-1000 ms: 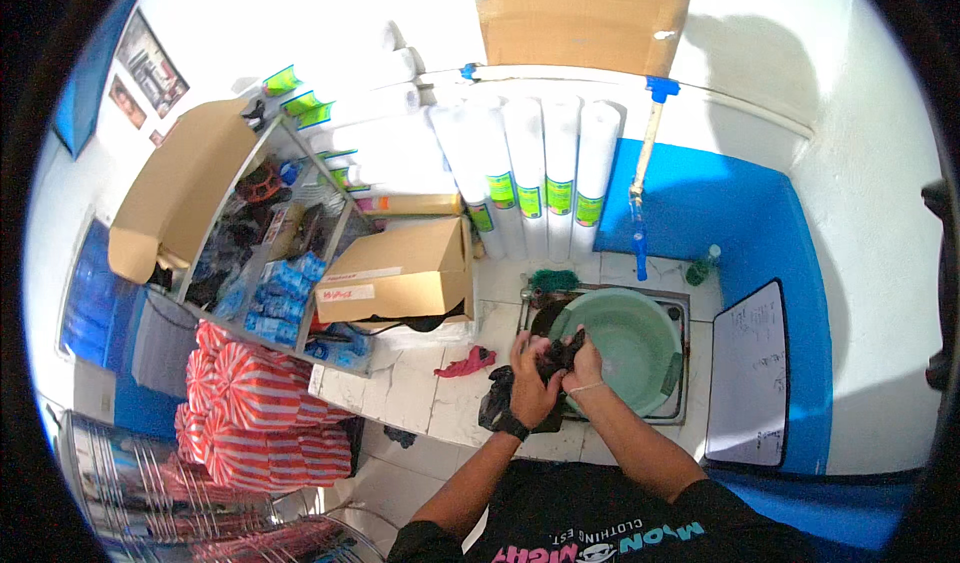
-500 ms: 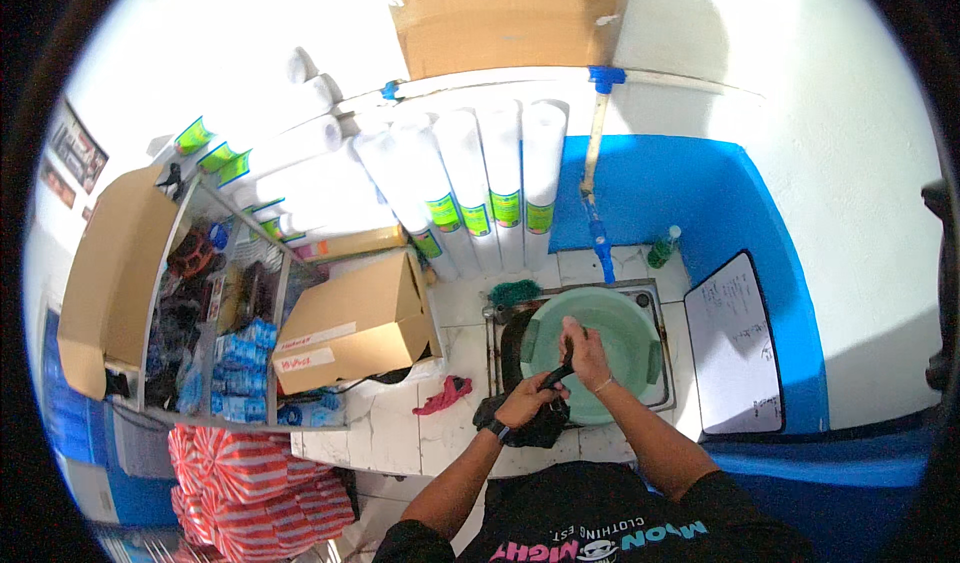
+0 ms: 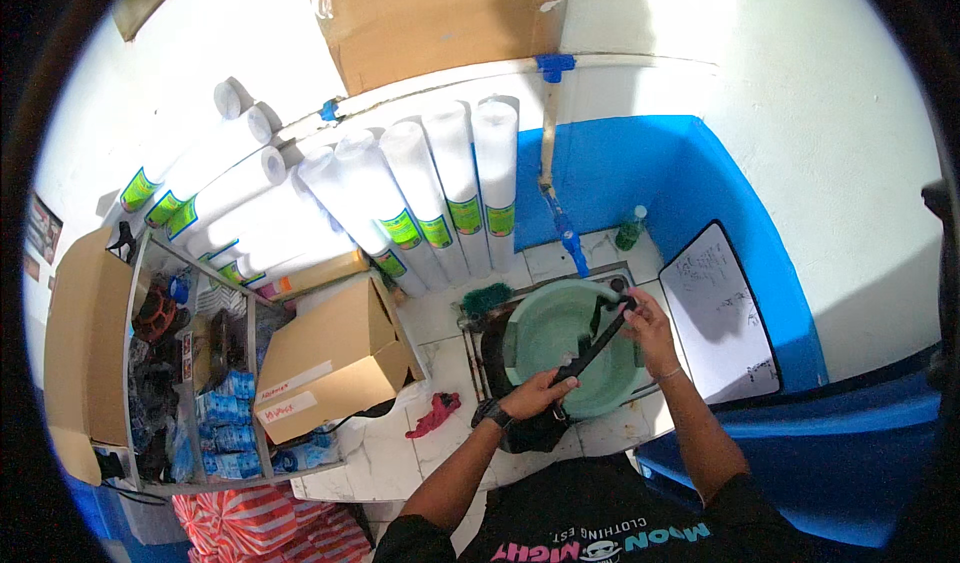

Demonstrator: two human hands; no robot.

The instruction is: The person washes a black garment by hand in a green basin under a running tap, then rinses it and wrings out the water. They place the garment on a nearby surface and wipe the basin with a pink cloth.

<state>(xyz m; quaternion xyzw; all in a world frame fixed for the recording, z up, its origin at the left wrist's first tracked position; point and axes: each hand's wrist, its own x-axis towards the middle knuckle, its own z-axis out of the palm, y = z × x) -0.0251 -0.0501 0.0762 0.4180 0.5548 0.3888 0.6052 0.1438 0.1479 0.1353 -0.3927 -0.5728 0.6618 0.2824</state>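
Note:
A black strap (image 3: pixel 600 347) stretches slantwise over a pale green basin (image 3: pixel 540 315). My left hand (image 3: pixel 538 395) is closed on its lower end, at the basin's near rim. The upper end is pinched in my right hand (image 3: pixel 650 333), above the basin's right side, where a loose dark piece hangs down by the fingers. Black cloth or a bag (image 3: pixel 537 433) hangs below my left hand, partly hidden; it seems joined to the strap, but I cannot tell what it is. Water appears to lie in the basin, which sits in a metal-rimmed sink (image 3: pixel 478 351).
A blue tap (image 3: pixel 572 248) reaches down behind the basin. Beside it are a green bottle (image 3: pixel 631 229) and a green scrubber (image 3: pixel 487 298). A whiteboard (image 3: pixel 718 313) leans at the right. Leftward lie a pink cloth (image 3: pixel 433 415), a cardboard box (image 3: pixel 325 363) and several white rolls (image 3: pixel 440 178).
My right hand has moved right and away from my left, drawing the strap out between them across the basin. The whole view has shifted slightly to the right.

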